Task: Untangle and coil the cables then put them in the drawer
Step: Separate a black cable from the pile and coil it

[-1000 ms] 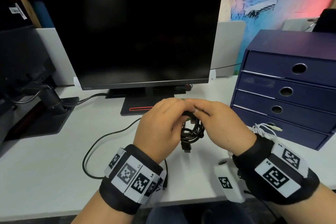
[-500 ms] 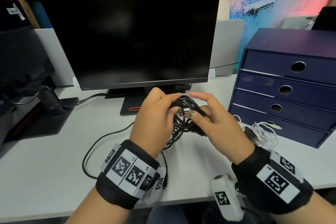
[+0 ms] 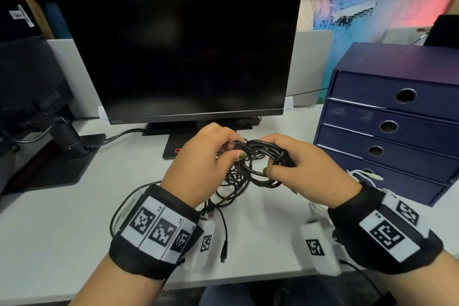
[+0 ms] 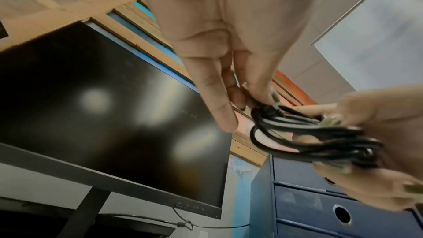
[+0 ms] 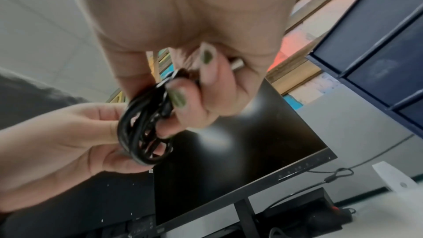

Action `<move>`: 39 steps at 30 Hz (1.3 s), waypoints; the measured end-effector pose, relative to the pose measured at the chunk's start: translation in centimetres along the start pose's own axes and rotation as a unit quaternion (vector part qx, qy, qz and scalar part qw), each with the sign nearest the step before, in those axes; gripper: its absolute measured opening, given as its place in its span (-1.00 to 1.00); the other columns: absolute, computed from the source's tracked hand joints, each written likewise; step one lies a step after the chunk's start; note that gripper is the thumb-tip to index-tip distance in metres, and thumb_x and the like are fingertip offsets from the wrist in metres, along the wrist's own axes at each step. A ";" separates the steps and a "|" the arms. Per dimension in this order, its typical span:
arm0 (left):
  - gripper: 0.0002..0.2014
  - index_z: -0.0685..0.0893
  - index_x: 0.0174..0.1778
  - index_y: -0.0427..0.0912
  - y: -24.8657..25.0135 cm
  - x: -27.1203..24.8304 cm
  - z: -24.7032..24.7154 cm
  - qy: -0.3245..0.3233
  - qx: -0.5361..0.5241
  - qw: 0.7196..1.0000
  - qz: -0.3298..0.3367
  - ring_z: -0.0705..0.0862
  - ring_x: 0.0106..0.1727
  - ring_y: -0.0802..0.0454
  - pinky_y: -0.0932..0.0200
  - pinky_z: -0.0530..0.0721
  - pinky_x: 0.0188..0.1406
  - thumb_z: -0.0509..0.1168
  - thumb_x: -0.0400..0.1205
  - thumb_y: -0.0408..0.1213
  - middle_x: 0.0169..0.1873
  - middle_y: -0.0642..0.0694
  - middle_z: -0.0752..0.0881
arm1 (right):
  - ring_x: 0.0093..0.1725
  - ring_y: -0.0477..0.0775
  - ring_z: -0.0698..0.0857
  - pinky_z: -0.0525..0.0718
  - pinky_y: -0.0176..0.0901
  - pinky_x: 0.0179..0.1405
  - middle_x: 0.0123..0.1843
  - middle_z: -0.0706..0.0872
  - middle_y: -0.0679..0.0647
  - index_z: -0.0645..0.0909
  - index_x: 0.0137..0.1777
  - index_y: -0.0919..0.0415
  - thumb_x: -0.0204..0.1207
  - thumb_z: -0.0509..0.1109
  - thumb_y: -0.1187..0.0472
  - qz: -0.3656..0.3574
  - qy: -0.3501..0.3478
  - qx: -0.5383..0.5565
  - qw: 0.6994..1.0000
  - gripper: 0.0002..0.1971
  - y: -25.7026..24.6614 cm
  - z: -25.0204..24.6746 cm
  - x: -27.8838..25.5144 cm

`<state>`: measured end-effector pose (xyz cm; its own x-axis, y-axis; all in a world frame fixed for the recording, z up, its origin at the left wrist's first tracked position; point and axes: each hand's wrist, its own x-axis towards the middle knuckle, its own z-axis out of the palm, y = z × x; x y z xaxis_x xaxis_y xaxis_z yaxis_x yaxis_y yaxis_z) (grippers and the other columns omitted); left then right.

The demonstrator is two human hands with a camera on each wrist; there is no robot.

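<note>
A bundle of black cable (image 3: 260, 159) hangs in loops between both hands above the white desk (image 3: 62, 218). My right hand (image 3: 293, 164) grips the coiled part (image 5: 146, 129), fingers curled round it, a metal plug (image 5: 237, 64) poking out by the palm. My left hand (image 3: 211, 156) pinches a cable end (image 4: 263, 108) at the coil's left side. Loose strands trail down to the desk, ending in a USB plug (image 3: 210, 213). A white cable (image 3: 365, 176) lies by the blue drawer unit (image 3: 397, 119), whose drawers are all closed.
A black monitor (image 3: 178, 54) stands right behind my hands on its base (image 3: 173, 146). Another monitor stand (image 3: 49, 156) sits at the left. A thin black lead (image 3: 224, 238) runs toward the desk's front edge.
The hands have drawn slightly apart and turned the coil flatter; the right hand now wraps round the bundle instead of pinching it, and more loose cable hangs to the desk.
</note>
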<state>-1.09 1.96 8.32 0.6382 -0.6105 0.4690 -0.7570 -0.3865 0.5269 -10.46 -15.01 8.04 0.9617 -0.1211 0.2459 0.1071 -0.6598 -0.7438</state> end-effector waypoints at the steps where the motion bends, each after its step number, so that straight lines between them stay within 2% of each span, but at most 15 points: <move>1: -0.82 0.65 0.05 0.13 0.0 -0.1 0.2 0.005 -0.030 1.000 0.002 0.60 -0.04 0.27 0.49 0.53 -0.03 0.35 0.61 -0.25 -0.10 0.18 0.60 | -0.42 -0.27 0.61 0.57 -0.40 -0.41 -0.30 0.65 -0.38 0.59 0.20 -0.20 0.45 0.37 0.30 0.004 0.003 0.018 1.000 -0.59 0.1 -0.1 0.1; 4: -0.66 0.53 0.25 0.22 0.0 -0.3 0.5 -0.021 -0.099 0.995 -0.016 0.67 0.03 0.24 0.25 0.63 0.07 0.34 0.62 -0.25 -0.01 0.23 0.71 | -0.45 -0.24 0.62 0.62 -0.32 -0.49 -0.14 0.65 -0.24 0.57 0.26 -0.19 0.51 0.37 0.30 0.006 -0.008 0.050 0.999 -0.58 0.2 -0.4 0.1; 6: -0.62 0.51 0.30 0.27 0.1 -0.3 0.8 -0.039 -0.091 0.995 -0.028 0.65 0.05 0.33 0.34 0.60 0.07 0.33 0.62 -0.21 0.00 0.29 0.70 | -0.42 -0.26 0.65 0.59 -0.37 -0.49 -0.02 0.65 -0.15 0.55 0.29 -0.18 0.54 0.39 0.28 0.005 -0.016 0.065 0.998 -0.59 0.4 -0.7 -0.1; 9: -0.69 0.57 0.24 0.33 -0.2 -0.3 1.1 -0.054 -0.074 0.996 -0.018 0.61 -0.01 0.38 0.46 0.58 -0.06 0.29 0.62 -0.13 -0.03 0.38 0.67 | -0.33 -0.11 0.72 0.64 -0.29 -0.43 0.06 0.68 -0.10 0.53 0.30 -0.24 0.52 0.41 0.24 0.016 -0.007 0.084 0.996 -0.57 1.1 -0.7 -0.4; 12: -0.74 0.63 0.18 0.30 -0.3 -0.4 1.5 -0.056 -0.087 0.995 -0.011 0.62 -0.05 0.29 0.40 0.60 -0.11 0.29 0.61 -0.10 -0.09 0.26 0.71 | -0.17 -0.16 0.74 0.65 -0.36 -0.32 0.07 0.71 -0.07 0.57 0.27 -0.21 0.51 0.43 0.25 0.019 -0.009 0.095 0.995 -0.59 1.8 -0.7 -0.6; 15: -0.83 0.69 0.08 0.20 -0.4 -0.4 2.3 -0.051 -0.114 0.992 -0.019 0.67 -0.12 0.33 0.44 0.59 -0.14 0.33 0.61 -0.13 -0.22 0.28 0.72 | -0.26 -0.11 0.74 0.75 -0.20 -0.19 0.02 0.69 -0.10 0.60 0.25 -0.22 0.51 0.43 0.25 0.031 0.000 0.093 0.995 -0.60 2.0 -0.8 -0.7; 18: -0.87 0.71 0.03 0.15 -0.7 -0.1 3.3 -0.052 -0.118 0.991 -0.032 0.67 -0.13 0.35 0.46 0.58 -0.16 0.35 0.60 -0.13 -0.24 0.24 0.73 | -0.32 -0.09 0.72 0.71 -0.28 -0.26 0.00 0.71 -0.12 0.61 0.23 -0.22 0.53 0.43 0.21 0.054 0.012 0.119 0.991 -0.65 2.5 -0.9 -1.0; 21: -0.87 0.72 0.04 0.14 -1.0 0.4 4.4 -0.081 -0.108 0.990 -0.048 0.66 -0.18 0.34 0.36 0.63 -0.12 0.36 0.59 -0.10 -0.24 0.21 0.72 | -0.23 -0.02 0.73 0.69 -0.29 -0.26 -0.01 0.72 -0.10 0.63 0.20 -0.20 0.56 0.39 0.12 0.103 0.035 0.120 0.987 -0.73 3.6 -1.1 -1.3; 24: -0.86 0.74 0.04 0.12 -1.2 1.2 5.7 -0.128 -0.084 0.987 -0.057 0.67 -0.13 0.30 0.25 0.66 -0.03 0.39 0.58 -0.11 -0.19 0.21 0.73 | -0.21 0.07 0.79 0.76 -0.08 -0.19 0.04 0.72 0.07 0.64 0.19 -0.07 0.58 0.35 0.09 0.177 0.063 0.142 0.972 -0.79 5.1 -1.5 -1.8; 26: -0.88 0.74 0.01 0.12 -1.1 1.7 6.6 -0.151 -0.057 0.985 -0.054 0.65 -0.13 0.28 0.26 0.64 -0.03 0.40 0.57 -0.10 -0.18 0.22 0.72 | -0.09 0.05 0.79 0.77 0.01 -0.03 0.07 0.73 0.04 0.63 0.21 -0.11 0.49 0.40 -0.06 0.194 0.058 0.132 0.970 -0.71 5.7 -1.7 -2.6; 28: -0.88 0.75 0.02 0.08 -1.1 2.1 7.5 -0.171 -0.047 0.983 -0.057 0.64 -0.20 0.27 0.24 0.65 -0.08 0.38 0.59 -0.11 -0.21 0.21 0.70 | -0.01 -0.04 0.75 0.74 -0.08 0.03 0.10 0.70 -0.11 0.58 0.26 -0.24 0.29 0.51 -0.20 0.182 0.013 0.088 0.979 -0.50 5.9 -1.2 -3.5; 31: -0.85 0.76 0.03 0.05 -1.3 2.6 8.6 -0.190 -0.024 0.980 -0.061 0.63 -0.23 0.29 0.34 0.61 -0.15 0.37 0.60 -0.09 -0.19 0.17 0.72 | -0.10 -0.11 0.69 0.65 -0.35 -0.13 0.16 0.58 -0.19 0.49 0.33 -0.35 0.25 0.64 -0.04 0.179 -0.031 -0.004 0.983 -0.35 5.9 0.3 -4.2; 34: -0.84 0.76 0.07 0.03 -1.6 3.0 9.2 -0.197 -0.023 0.978 -0.068 0.63 -0.20 0.29 0.53 0.49 -0.23 0.37 0.60 -0.12 -0.11 0.13 0.74 | -0.16 -0.08 0.63 0.61 -0.29 -0.13 0.13 0.55 -0.07 0.62 0.11 -0.28 0.28 0.63 0.04 0.188 -0.007 -0.047 0.981 -0.58 6.9 1.6 -3.5; 37: -0.73 0.67 0.25 0.06 -1.8 3.3 9.2 -0.204 -0.027 0.975 -0.088 0.66 0.03 0.17 0.34 0.53 0.01 0.33 0.63 -0.10 0.06 0.12 0.71 | -0.16 -0.04 0.66 0.71 -0.08 -0.06 0.02 0.65 -0.03 0.69 -0.12 -0.15 0.28 0.62 0.01 0.211 -0.005 -0.040 0.977 -0.79 7.5 2.1 -2.4; 39: -0.71 0.63 0.31 0.07 -2.0 3.6 8.7 -0.200 -0.016 0.975 -0.097 0.62 0.09 0.16 0.25 0.50 0.08 0.25 0.67 -0.07 0.12 0.11 0.68 | -0.31 -0.05 0.68 0.71 -0.23 -0.32 -0.08 0.73 -0.01 0.71 -0.12 0.01 0.33 0.60 0.06 0.236 -0.001 -0.029 0.971 -0.82 7.6 2.0 -1.7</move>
<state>1.54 -5.52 2.76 0.6581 -0.7514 0.0484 -0.6191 -0.5033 0.6028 -10.76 -18.36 0.72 0.9007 -0.4188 -0.1156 -0.3605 -0.5719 -0.7369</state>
